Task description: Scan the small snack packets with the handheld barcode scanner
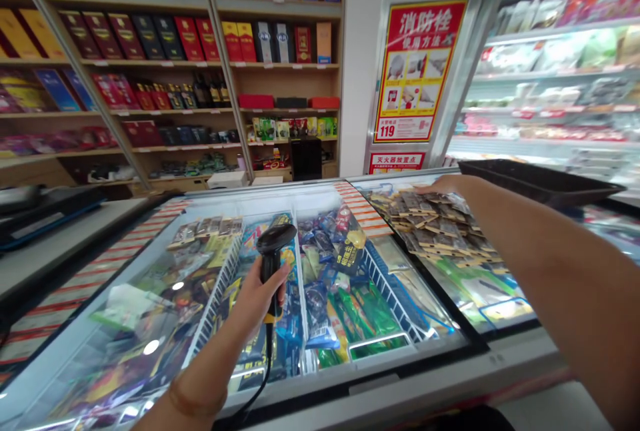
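Note:
My left hand (267,291) is wrapped round the grip of a black barcode scanner (276,239), held upright above the glass-topped freezer. Its cord (269,351) hangs down toward the freezer's front edge. My right hand (450,184) reaches to the far side of the freezer, at the back of a heap of brown and tan flat packets (440,227). Its fingers are mostly hidden from this angle, and whether they grip a packet does not show. Below the scanner, blue and green bagged goods (360,307) lie in white wire baskets (393,284).
A black tray (540,181) rests on the freezer at the right, close to my right forearm. Shelves of boxed goods (150,37) line the back wall beside a red fire-hydrant poster (420,71). A lit cooler (555,77) stands at the right, a counter (60,231) at the left.

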`<state>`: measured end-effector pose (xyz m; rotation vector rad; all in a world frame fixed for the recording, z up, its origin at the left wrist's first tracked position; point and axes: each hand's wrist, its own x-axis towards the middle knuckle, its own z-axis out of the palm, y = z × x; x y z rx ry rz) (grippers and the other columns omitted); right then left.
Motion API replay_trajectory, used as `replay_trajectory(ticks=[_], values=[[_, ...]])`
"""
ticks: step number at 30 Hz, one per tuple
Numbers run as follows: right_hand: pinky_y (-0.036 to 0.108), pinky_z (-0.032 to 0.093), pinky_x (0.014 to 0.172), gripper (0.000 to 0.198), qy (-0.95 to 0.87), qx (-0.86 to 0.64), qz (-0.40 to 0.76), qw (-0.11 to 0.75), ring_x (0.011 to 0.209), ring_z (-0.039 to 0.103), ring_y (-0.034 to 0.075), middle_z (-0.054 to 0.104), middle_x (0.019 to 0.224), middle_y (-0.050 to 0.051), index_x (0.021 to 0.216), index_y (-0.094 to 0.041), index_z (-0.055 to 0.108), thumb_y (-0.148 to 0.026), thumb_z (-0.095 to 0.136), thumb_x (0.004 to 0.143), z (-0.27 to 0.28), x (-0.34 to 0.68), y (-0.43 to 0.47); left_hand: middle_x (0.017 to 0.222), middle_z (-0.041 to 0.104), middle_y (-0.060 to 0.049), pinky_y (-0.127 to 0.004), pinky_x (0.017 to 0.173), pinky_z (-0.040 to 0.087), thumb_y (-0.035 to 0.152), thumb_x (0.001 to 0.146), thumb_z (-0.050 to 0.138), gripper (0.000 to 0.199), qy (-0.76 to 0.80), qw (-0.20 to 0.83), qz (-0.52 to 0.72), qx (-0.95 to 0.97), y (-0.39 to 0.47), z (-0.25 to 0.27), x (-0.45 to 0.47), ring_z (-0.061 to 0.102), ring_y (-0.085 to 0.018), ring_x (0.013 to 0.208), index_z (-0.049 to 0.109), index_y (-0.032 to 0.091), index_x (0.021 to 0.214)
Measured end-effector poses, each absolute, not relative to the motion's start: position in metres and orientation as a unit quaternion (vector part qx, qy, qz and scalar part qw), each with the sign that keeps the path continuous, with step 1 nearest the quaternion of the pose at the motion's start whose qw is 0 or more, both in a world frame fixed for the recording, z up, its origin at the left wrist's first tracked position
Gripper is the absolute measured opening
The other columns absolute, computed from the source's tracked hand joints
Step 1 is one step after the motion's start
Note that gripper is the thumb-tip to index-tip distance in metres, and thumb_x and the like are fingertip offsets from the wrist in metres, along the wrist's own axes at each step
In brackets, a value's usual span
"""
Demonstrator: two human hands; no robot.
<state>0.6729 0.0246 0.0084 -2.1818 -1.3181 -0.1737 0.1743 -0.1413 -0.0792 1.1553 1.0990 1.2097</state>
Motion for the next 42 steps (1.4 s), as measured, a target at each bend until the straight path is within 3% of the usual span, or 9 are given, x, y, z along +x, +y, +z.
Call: replay_trajectory(ticks=[3, 9, 13, 15, 20, 27, 32, 37, 42], values=[[0.038, 0.046, 0.068, 0.037, -0.498, -0.83, 0.043, 0.25, 0.067, 0.062, 0.019, 0.074, 0.08, 0.02, 0.046, -0.016, 0.064, -0.033, 0.091, 0.065, 0.008, 0.672, 0.027, 0.051, 0.05, 0.009, -0.02, 0.044, 0.036, 0.053, 0.068, 0.081, 0.051, 0.464, 0.544, 0.505, 0.484, -0.14, -0.079, 0.174, 0.045, -0.01, 0.041, 0.05, 0.023, 0.095], [0.037, 0.046, 0.07, 0.02, -0.446, -0.849, 0.031, 0.28, 0.073, 0.065, 0.019, 0.075, 0.093, 0.023, 0.072, -0.008, 0.074, -0.027, 0.081, 0.077, 0.03, 0.666, 0.028, 0.05, 0.05, 0.01, -0.021, 0.044, 0.037, 0.053, 0.069, 0.08, 0.051, 0.465, 0.54, 0.51, 0.482, -0.135, -0.088, 0.173, 0.046, -0.01, 0.041, 0.05, 0.023, 0.098], [0.034, 0.045, 0.071, 0.025, -0.475, -0.771, 0.145, 0.399, 0.074, 0.064, 0.013, 0.073, 0.105, 0.026, 0.102, -0.001, 0.075, -0.021, 0.073, 0.088, 0.061, 0.643, 0.031, 0.054, 0.052, 0.009, -0.022, 0.043, 0.038, 0.053, 0.071, 0.079, 0.049, 0.459, 0.544, 0.516, 0.477, -0.135, -0.09, 0.174, 0.046, -0.009, 0.041, 0.048, 0.023, 0.094], [0.032, 0.045, 0.073, 0.025, -0.518, -0.707, 0.206, 0.435, 0.073, 0.062, 0.009, 0.075, 0.104, 0.017, 0.111, -0.007, 0.073, -0.023, 0.067, 0.093, 0.067, 0.613, 0.033, 0.054, 0.052, 0.009, -0.022, 0.043, 0.038, 0.052, 0.069, 0.08, 0.049, 0.457, 0.548, 0.514, 0.477, -0.135, -0.09, 0.175, 0.046, -0.009, 0.041, 0.047, 0.023, 0.091], [0.026, 0.047, 0.07, 0.013, -0.621, -0.554, 0.238, 0.501, 0.067, 0.06, 0.012, 0.072, 0.079, 0.002, 0.095, -0.013, 0.07, -0.024, 0.069, 0.089, 0.014, 0.483, 0.036, 0.052, 0.052, 0.009, -0.023, 0.044, 0.038, 0.052, 0.067, 0.081, 0.05, 0.464, 0.554, 0.485, 0.492, -0.135, -0.09, 0.174, 0.047, -0.01, 0.041, 0.048, 0.023, 0.092], [0.022, 0.049, 0.077, 0.007, -0.635, -0.502, 0.261, 0.526, 0.081, 0.067, 0.015, 0.071, 0.084, -0.002, 0.095, -0.022, 0.061, -0.026, 0.059, 0.09, -0.102, 0.354, 0.038, 0.051, 0.051, 0.009, -0.024, 0.045, 0.04, 0.051, 0.073, 0.077, 0.045, 0.46, 0.551, 0.481, 0.504, -0.133, -0.094, 0.173, 0.046, -0.01, 0.042, 0.046, 0.023, 0.092], [0.024, 0.052, 0.083, 0.013, -0.636, -0.457, 0.348, 0.515, 0.091, 0.071, 0.017, 0.075, 0.093, -0.001, 0.097, -0.022, 0.063, -0.022, 0.064, 0.084, -0.116, 0.353, 0.041, 0.051, 0.052, 0.008, -0.023, 0.044, 0.039, 0.051, 0.073, 0.076, 0.045, 0.478, 0.546, 0.473, 0.499, -0.137, -0.093, 0.177, 0.046, -0.011, 0.041, 0.046, 0.023, 0.092], [0.023, 0.053, 0.06, 0.013, -0.586, -0.509, 0.403, 0.484, 0.076, 0.07, 0.019, 0.071, 0.079, 0.0, 0.099, -0.021, 0.064, -0.03, 0.061, 0.089, -0.116, 0.362, 0.038, 0.048, 0.05, 0.009, -0.023, 0.045, 0.038, 0.051, 0.072, 0.075, 0.045, 0.489, 0.55, 0.446, 0.509, -0.143, -0.089, 0.18, 0.045, -0.011, 0.04, 0.047, 0.024, 0.094], [0.023, 0.054, 0.057, 0.018, -0.586, -0.488, 0.426, 0.487, 0.078, 0.07, 0.019, 0.071, 0.08, -0.001, 0.099, -0.021, 0.064, -0.034, 0.065, 0.087, -0.118, 0.363, 0.035, 0.046, 0.049, 0.01, -0.024, 0.044, 0.037, 0.049, 0.073, 0.073, 0.043, 0.508, 0.52, 0.405, 0.554, -0.142, -0.091, 0.18, 0.044, -0.012, 0.039, 0.047, 0.023, 0.096]])
